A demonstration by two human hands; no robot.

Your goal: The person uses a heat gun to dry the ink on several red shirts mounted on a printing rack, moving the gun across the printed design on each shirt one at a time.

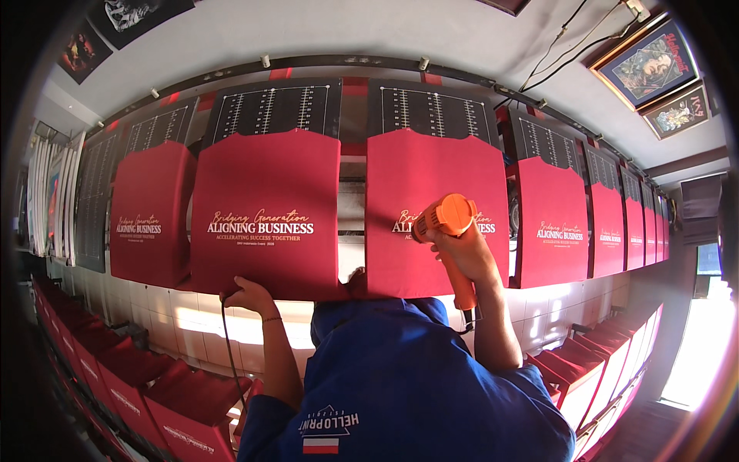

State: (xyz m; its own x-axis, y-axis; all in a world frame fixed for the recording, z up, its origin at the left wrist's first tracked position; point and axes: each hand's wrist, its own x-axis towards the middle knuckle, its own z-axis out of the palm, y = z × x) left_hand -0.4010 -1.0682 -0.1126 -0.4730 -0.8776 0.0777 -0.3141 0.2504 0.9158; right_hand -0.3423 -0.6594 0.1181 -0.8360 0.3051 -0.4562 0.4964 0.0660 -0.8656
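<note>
My right hand (471,252) grips an orange heat gun (456,215) by its handle and holds it above a red T-shirt (437,173). The gun covers part of the white and gold print on that shirt's chest. My left hand (248,296) is closed round a dark power cord (228,339) at the near edge of another red T-shirt (265,181), to the left. That shirt's print shows in full. Both shirts lie flat over black boards (273,98) marked with white ruler lines.
More red shirts on boards run along the row to the right (550,192) and left (150,185). Behind me, a second row of red shirts (192,408) lines both sides. A dark rail (346,60) runs along the far wall, with framed pictures (650,65) and hanging cables above.
</note>
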